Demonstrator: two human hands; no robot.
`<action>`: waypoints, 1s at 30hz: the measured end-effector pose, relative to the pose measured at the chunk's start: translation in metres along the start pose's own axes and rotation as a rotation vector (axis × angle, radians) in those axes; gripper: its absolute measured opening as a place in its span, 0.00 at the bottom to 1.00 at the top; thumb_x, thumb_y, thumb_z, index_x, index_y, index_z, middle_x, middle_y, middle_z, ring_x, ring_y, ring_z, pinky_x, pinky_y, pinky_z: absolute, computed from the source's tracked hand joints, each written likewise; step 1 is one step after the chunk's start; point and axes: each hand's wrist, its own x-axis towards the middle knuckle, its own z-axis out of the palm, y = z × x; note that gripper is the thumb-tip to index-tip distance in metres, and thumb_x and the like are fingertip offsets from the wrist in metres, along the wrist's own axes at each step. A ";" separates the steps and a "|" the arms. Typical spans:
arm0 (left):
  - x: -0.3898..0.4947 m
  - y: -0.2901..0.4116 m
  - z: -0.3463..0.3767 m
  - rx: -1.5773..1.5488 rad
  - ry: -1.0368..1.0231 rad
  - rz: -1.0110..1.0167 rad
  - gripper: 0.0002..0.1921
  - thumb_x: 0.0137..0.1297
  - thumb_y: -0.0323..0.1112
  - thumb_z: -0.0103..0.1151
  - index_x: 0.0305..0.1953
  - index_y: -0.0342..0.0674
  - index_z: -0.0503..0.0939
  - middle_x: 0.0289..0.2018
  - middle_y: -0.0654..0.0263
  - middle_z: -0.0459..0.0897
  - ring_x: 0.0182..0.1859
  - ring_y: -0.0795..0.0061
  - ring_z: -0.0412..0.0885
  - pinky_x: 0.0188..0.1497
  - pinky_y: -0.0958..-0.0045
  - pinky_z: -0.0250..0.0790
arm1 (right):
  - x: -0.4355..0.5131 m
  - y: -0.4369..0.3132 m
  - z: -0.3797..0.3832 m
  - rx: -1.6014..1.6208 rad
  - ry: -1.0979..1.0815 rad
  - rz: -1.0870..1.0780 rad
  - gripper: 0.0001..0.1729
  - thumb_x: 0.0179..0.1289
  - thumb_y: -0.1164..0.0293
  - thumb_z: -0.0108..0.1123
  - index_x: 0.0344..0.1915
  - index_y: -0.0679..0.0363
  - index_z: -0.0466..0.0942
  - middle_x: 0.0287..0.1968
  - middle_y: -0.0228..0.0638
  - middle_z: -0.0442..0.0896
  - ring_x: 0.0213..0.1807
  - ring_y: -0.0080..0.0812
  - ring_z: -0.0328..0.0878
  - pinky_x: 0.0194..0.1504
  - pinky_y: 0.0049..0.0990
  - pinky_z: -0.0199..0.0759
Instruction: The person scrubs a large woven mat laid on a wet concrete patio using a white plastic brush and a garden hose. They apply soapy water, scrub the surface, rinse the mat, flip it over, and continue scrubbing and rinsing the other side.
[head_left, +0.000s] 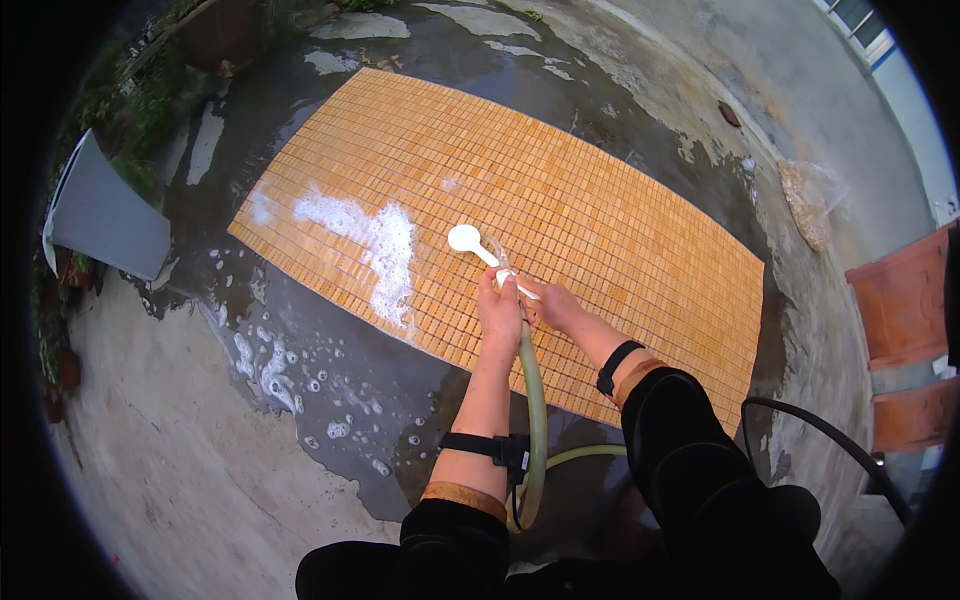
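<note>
Before me on the wet ground lies a mat of small bamboo tiles (600, 225), with white foam (390, 247) on its left part. My left hand (500, 311) is closed around the end of a greenish clear hose (534, 390). My right hand (553, 304) grips the handle of a white plastic scoop (465, 238) close beside it, and the round head of the scoop is over the mat. A little water seems to curve out near the hose end, whose opening is partly hidden by my fingers and the handle.
A grey bin-like container (112, 210) stands at the left near plants (142, 112). Foam patches (277, 375) float on the wet concrete. A clear bag (806, 202) lies by the wall at the right, near reddish-brown planters (904, 300). A black cable (832, 435) arches at lower right.
</note>
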 end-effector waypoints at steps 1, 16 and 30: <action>-0.002 -0.001 -0.001 -0.004 -0.006 0.003 0.13 0.74 0.33 0.45 0.56 0.40 0.62 0.19 0.64 0.72 0.13 0.75 0.70 0.13 0.72 0.63 | -0.004 -0.001 0.001 -0.002 0.007 -0.002 0.33 0.62 0.72 0.55 0.67 0.37 0.66 0.35 0.48 0.83 0.39 0.50 0.81 0.42 0.43 0.74; -0.020 0.028 -0.012 0.085 0.071 -0.065 0.14 0.73 0.35 0.47 0.56 0.39 0.65 0.25 0.61 0.75 0.15 0.73 0.72 0.14 0.70 0.66 | -0.013 -0.004 0.015 -0.129 0.139 -0.054 0.28 0.64 0.64 0.55 0.65 0.40 0.69 0.33 0.47 0.83 0.38 0.49 0.82 0.39 0.40 0.74; -0.022 -0.032 0.015 0.205 0.333 0.164 0.16 0.72 0.35 0.46 0.57 0.37 0.64 0.41 0.48 0.80 0.34 0.56 0.82 0.33 0.61 0.74 | -0.061 -0.014 -0.011 0.058 0.047 0.171 0.27 0.65 0.61 0.61 0.64 0.44 0.72 0.48 0.47 0.83 0.49 0.44 0.81 0.50 0.35 0.73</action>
